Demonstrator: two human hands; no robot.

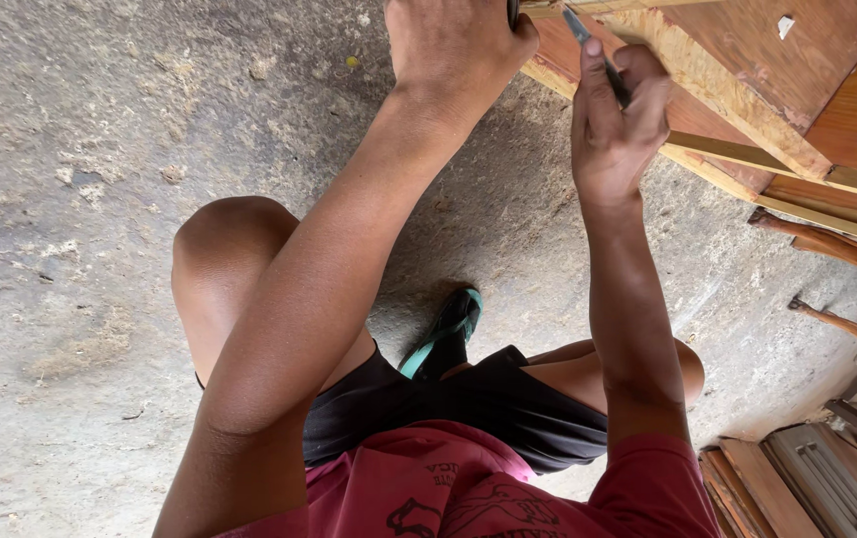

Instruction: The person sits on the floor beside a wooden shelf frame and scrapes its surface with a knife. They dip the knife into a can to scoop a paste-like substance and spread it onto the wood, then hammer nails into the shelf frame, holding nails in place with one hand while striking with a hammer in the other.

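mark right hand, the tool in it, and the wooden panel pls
right hand (615, 125), head view, on the back of the hand below the knuckles
thin tool (580, 27), head view, on the grey shaft above the fingers
wooden panel (797, 60), head view, on its reddish-brown face

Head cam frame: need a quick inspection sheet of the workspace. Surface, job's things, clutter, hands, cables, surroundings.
Surface: rough grey concrete floor, patchy and dusty.
Job's things: wooden panel assembly at upper right, reddish-brown faces with a pale raw edge; thin dark tool angled toward that edge.
Clutter: small chips and a yellowish speck on the floor near the top; carved wooden legs lying at right.
Hands: left hand closed at the top edge of the frame, what it grips is cut off; right hand closed around the tool.
Cables: nothing seen.
Surroundings: person crouching, black shorts, red shirt, teal-and-black sandal; framed wooden pieces at lower right.
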